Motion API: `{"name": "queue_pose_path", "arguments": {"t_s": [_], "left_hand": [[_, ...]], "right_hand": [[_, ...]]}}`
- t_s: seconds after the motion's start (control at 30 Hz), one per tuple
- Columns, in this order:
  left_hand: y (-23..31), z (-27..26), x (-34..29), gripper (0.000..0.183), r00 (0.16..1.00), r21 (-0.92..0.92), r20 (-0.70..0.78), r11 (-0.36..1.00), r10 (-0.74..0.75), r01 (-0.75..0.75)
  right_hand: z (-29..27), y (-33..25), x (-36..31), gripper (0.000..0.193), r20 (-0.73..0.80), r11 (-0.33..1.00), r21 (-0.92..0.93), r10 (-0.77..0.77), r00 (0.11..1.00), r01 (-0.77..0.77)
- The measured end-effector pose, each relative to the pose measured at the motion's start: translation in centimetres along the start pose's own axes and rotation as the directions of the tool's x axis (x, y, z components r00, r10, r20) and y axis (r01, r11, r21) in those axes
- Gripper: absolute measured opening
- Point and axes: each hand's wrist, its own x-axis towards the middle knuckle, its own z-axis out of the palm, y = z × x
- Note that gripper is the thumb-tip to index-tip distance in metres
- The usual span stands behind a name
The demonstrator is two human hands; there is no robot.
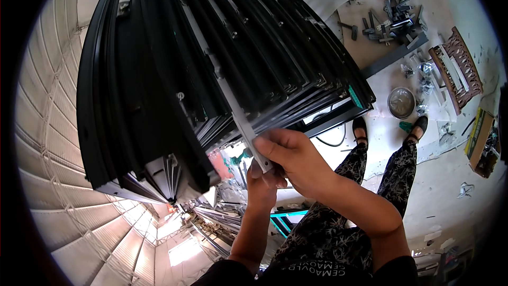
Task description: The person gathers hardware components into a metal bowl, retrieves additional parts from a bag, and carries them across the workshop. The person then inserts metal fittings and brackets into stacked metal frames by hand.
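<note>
A long, narrow light-grey metal strip runs from between the black metal profiles down to my hands, with a small hole near its close end. My right hand grips it near that end, thumb on top and fingers curled underneath. My left hand is closed around the very end from below; its fingers are partly hidden by the strip and my right hand. The large stack of long black profiles lies right in front of both hands, with small metal fittings along several of them.
To the right on the floor lie a pile of dark metal brackets, a round metal bowl, and small plastic bags. A brown ornamental panel and a cardboard box are farther right. My shoes stand close to the stack.
</note>
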Motion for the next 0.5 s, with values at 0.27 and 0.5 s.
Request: {"name": "queue_pose_path", "arguments": {"t_s": [0.27,0.5], "left_hand": [[-0.8,-2.5,1.2,0.037,0.982,0.271,0.046,0.948,-0.184,0.165],[-1.2,0.8,0.4,0.018,0.998,0.071,-0.005,0.996,-0.056,0.056]], "right_hand": [[-1.3,0.9,-1.1,0.020,0.275,0.311,-0.835,-0.479,0.834,0.454],[-1.5,0.9,1.8,0.029,0.441,-0.285,-0.878,-0.795,0.417,0.385]]}}
